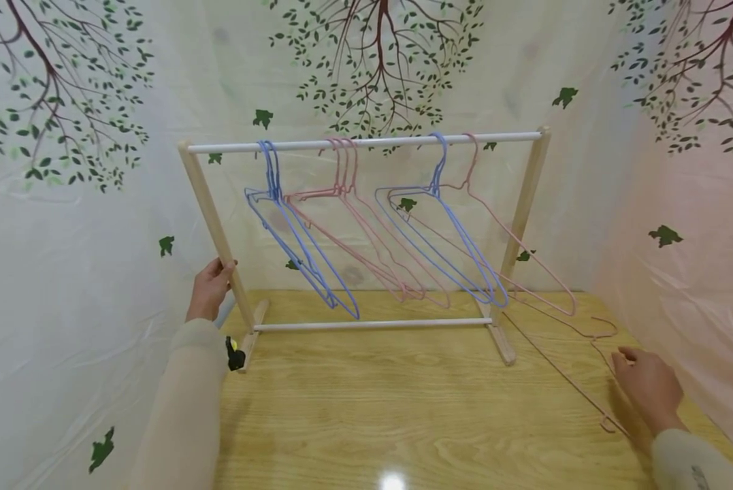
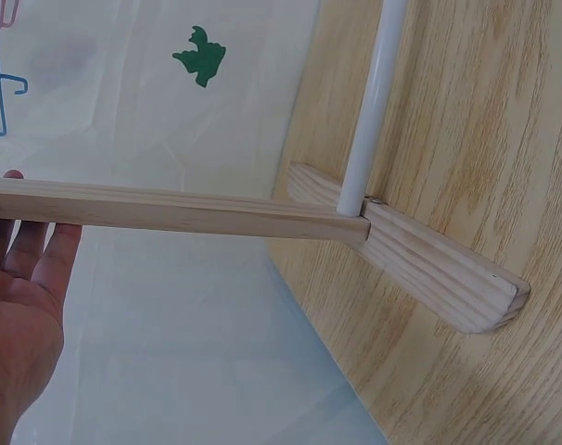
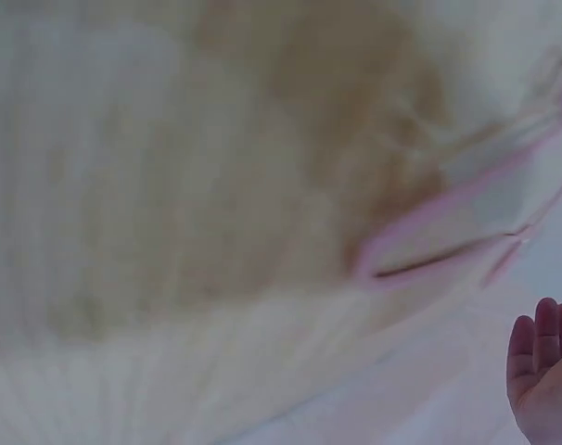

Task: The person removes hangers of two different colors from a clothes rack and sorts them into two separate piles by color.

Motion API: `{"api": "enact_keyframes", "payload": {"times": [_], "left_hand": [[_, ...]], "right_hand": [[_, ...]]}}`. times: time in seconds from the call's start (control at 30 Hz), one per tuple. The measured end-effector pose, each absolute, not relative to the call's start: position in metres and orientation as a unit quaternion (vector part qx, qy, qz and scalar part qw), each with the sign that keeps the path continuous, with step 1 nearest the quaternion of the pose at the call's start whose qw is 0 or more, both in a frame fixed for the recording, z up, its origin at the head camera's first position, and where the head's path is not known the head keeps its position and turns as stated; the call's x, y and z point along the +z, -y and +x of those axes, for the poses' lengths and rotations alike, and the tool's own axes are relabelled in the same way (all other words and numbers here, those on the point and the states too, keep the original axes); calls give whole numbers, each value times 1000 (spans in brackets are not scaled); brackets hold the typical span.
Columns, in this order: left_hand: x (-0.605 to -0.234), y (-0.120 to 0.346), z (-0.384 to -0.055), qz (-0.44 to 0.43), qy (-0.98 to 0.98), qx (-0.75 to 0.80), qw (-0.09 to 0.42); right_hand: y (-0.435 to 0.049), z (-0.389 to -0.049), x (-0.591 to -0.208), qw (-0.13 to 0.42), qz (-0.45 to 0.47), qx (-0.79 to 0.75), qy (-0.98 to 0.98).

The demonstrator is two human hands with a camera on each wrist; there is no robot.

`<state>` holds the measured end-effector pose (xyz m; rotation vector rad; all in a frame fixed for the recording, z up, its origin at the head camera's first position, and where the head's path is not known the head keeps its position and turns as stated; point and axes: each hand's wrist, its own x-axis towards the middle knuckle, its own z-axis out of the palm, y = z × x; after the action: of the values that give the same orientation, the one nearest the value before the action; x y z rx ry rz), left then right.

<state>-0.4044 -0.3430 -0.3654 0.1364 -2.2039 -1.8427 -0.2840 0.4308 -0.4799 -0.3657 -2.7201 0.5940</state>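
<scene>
My left hand (image 1: 209, 292) grips the left wooden post (image 1: 207, 211) of a small clothes rack, low down. In the left wrist view, its fingers (image 2: 54, 260) pass behind the post and a thumb tip shows over the far edge. On the table at right lies a pink wire hanger (image 1: 556, 367), its hook pointing away from me. Right beside it, low over the table, is my right hand (image 1: 648, 388). The right wrist view shows that hand with nothing in its palm, fingers extended, and a blurred pink hanger (image 3: 429, 218) to its upper left.
From the white top rail (image 1: 391, 141) hang blue hangers (image 1: 299, 238) at left, pink ones (image 1: 366, 224) mid-rail, more blue ones (image 1: 464, 238), then a single pink hanger (image 1: 513, 238). The rack's feet (image 1: 501, 344) stand on the wooden table (image 1: 366, 408). Leaf-printed sheeting (image 1: 96, 306) encloses the table.
</scene>
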Motion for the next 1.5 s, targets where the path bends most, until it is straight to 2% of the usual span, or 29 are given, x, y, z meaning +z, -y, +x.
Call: {"api": "enact_keyframes", "payload": {"times": [0.27, 0.77, 1.17, 1.5], "left_hand": [[-363, 341, -404, 43, 757, -637, 143], [-364, 342, -402, 43, 760, -634, 136], [-364, 342, -405, 46, 758, -636, 134], [-363, 339, -402, 48, 757, -638, 132]], "right_hand": [[-410, -291, -455, 220, -122, 231, 940], [-363, -311, -381, 296, -74, 285, 909], [-331, -316, -329, 311, -39, 335, 889], [-298, -315, -293, 303, -7, 359, 883]]}}
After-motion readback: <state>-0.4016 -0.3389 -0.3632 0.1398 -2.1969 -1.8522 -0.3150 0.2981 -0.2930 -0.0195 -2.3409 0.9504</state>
